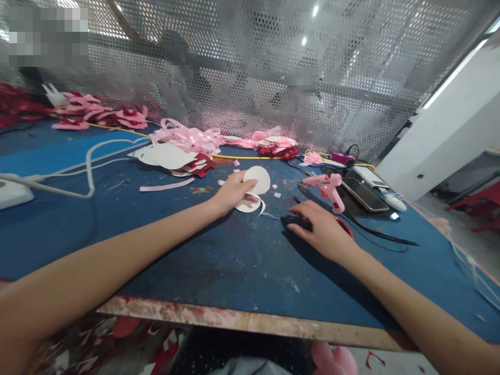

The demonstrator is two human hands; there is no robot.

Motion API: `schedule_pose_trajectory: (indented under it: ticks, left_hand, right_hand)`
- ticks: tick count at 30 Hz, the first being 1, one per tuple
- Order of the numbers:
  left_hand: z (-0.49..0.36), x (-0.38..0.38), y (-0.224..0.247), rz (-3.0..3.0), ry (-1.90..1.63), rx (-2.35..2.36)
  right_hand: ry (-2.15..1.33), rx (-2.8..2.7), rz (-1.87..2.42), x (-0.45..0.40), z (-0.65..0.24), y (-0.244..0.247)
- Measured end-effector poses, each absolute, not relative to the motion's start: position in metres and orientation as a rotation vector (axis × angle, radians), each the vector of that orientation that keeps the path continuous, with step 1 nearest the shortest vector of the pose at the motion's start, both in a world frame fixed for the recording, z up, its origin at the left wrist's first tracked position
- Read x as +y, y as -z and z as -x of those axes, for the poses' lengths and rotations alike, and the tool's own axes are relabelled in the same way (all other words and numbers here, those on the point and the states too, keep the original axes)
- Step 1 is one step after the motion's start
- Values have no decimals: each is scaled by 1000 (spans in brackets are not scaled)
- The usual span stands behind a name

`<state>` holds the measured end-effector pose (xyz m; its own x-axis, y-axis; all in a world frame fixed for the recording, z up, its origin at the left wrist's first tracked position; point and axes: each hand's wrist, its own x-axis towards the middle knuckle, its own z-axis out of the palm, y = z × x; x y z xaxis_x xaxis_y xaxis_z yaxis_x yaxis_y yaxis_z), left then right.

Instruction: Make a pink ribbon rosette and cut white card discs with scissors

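My left hand (234,192) pinches white paper discs (257,179) over the middle of the table. One disc stands above the fingers and another shows below, with a thin curled paper strip (262,207) at its edge. To the right, my right hand (322,229) lies low over a pair of scissors, thumb and fingers around the dark part. A red handle loop (346,227) sticks out beyond the hand, and the blade points left toward the discs. The palm hides much of the scissors. A pink glue gun (330,190) stands just beyond this hand.
White and red cut pieces (167,156) are stacked at back left, near pink ribbon loops (187,136). A pink strip (167,185) lies flat. Phones (365,194) and black cables (383,237) sit at right. A white cord (90,166) loops at left. A perforated metal screen (250,67) closes the back.
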<state>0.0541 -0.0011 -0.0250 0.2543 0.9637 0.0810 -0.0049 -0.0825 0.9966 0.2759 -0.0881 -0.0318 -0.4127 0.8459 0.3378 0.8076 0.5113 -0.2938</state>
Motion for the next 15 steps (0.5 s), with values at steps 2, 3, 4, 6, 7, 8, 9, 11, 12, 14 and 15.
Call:
schedule_pose_trajectory:
  ticks: [2, 3, 4, 6, 7, 8, 9, 11, 12, 14, 15]
  left_hand:
    - [-55, -3, 27, -1380, -1075, 994]
    - [-55, -3, 28, -1374, -1090, 1007]
    - [-54, -2, 29, -1364, -1109, 1021]
    - [-53, 0, 31, -1328, -1154, 1045]
    - [-52, 1, 32, -1305, -1176, 1053]
    - [-51, 3, 33, -1284, -1195, 1059]
    - [-50, 4, 34, -1265, -1208, 1060]
    - [-49, 5, 35, -1247, -1211, 1054]
    - [-48, 5, 36, -1250, -1201, 1052]
    - [-47, 5, 37, -1271, -1179, 1050]
    - [-47, 5, 38, -1284, -1175, 1051]
  right_hand:
    - [-110, -2385, 1289, -85, -263, 39]
    - [-79, -2405, 1273, -83, -258, 41]
    - [-39, -2425, 1260, -81, -253, 42]
    - [29, -2493, 1228, -77, -244, 41]
    - [68, -2539, 1214, -75, -238, 39]
    - [109, -2589, 1212, -72, -233, 37]
    - [143, -2636, 1232, -70, -226, 35]
    - [173, -2701, 1318, -63, -215, 29]
    - [169, -2717, 1366, -59, -211, 24]
    - [146, -2724, 1433, -56, -211, 10]
    - [117, -2717, 1448, -58, -215, 2]
